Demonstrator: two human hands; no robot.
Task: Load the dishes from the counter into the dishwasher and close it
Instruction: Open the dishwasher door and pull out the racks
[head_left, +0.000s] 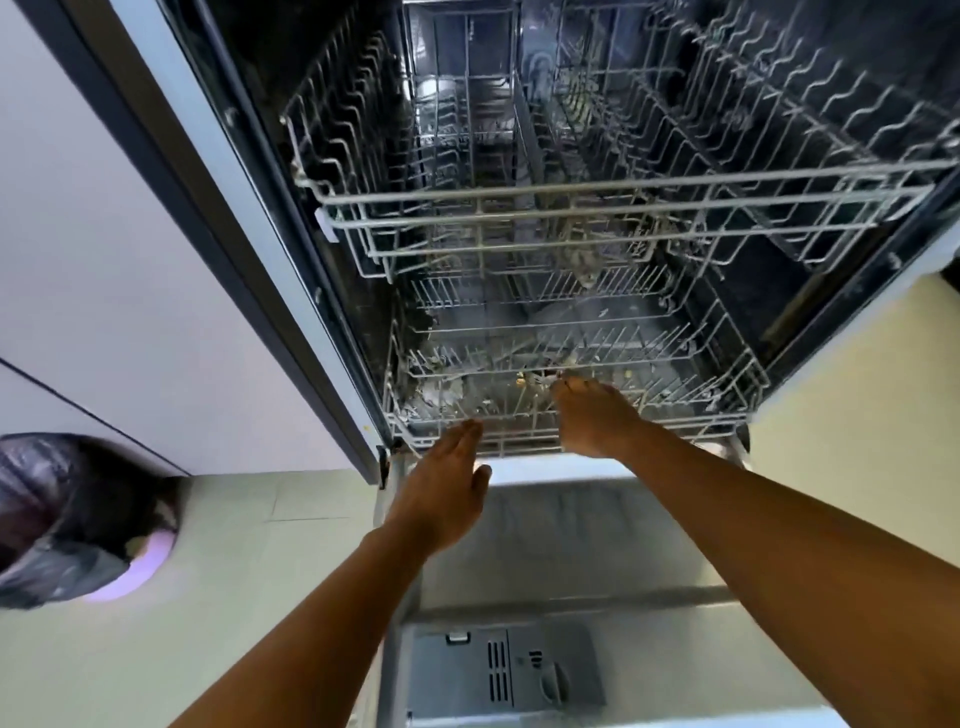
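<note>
Pale floor tiles and flat grey cabinet fronts surround an open dishwasher, seen from above and filling the middle and right of the view.

Left fingers lie straight and pressed together, their tips at the front rim of the lower rack; whether they touch the wire cannot be told. The thumb stands apart to the right. The left hand is turned on edge and holds nothing, its bare forearm running down to the bottom edge.

Right fingers are also close together and nearly straight, and reach over the front rim among the rack's upright wires. Their tips are near some small yellowish specks; contact is unclear. The right hand lies palm down over the rim, just right of the left hand, and grips nothing that shows. Its forearm stretches off to the lower right.

The lower rack sits inside the tub, its front edge at the hinge line. Pale scraps lie among its wires at the left; what they are is unclear. Above it, the upper rack is drawn out toward the camera. The door hangs fully lowered beneath both arms, with the detergent compartment in its inner face.

Well to the left, against the cabinets, stands a bin lined with a dark bag over a lilac rim.
</note>
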